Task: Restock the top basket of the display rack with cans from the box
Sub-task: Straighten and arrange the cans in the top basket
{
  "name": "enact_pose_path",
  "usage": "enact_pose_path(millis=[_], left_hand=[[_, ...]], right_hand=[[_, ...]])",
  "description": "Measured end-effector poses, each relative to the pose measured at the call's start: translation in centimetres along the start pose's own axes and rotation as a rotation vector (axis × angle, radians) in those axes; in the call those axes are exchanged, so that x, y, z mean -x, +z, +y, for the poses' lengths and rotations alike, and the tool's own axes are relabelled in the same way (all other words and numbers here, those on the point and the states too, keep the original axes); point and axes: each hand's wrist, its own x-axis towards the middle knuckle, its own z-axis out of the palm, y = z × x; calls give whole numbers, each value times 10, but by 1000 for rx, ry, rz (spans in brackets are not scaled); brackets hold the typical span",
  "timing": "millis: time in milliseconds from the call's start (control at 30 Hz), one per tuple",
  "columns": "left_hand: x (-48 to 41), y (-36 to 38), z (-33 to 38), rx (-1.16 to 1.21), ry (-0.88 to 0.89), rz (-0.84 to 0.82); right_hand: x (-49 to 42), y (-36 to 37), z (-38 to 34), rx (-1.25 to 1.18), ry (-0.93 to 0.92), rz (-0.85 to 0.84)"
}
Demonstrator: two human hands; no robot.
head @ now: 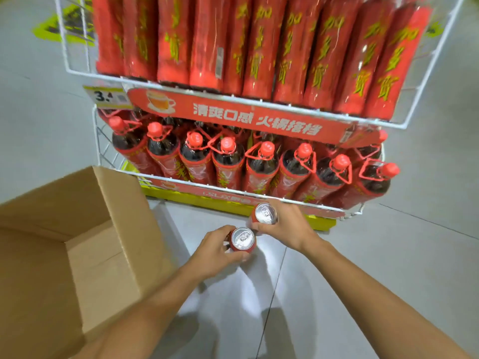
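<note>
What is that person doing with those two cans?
A person is restocking a drinks rack. The left hand holds one can and the right hand holds a second can, both upright, above the floor between the open box and the rack. The top basket is already packed with red packs; bottles fill the one below. Neither can is in the basket yet.
</note>
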Motion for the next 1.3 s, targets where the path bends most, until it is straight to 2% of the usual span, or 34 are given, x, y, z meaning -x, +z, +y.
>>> enact_pose_path(millis=[133, 333, 467, 600, 767, 967, 1167, 1300], left_hand=[[71, -90, 151, 4, 64, -63], [183, -232, 405, -86, 265, -132], [229, -305, 544, -67, 361, -54], [255, -352, 653, -7, 450, 80], [252, -379, 736, 73, 565, 283], [207, -390, 804, 164, 573, 507], [163, -402, 840, 140, 487, 619], [142, -404, 841, 34, 429, 620]], right_hand=[[66, -127, -120, 7, -37, -6], [158, -334, -324, -17, -112, 103], [198, -453, -438, -67, -147, 238], [219, -545, -519, -165, -198, 393], [214, -611, -571, -225, -264, 558], [160, -666, -591, -246, -261, 627], [104, -692, -595, -150, -129, 660], [87, -687, -590, -103, -50, 650]])
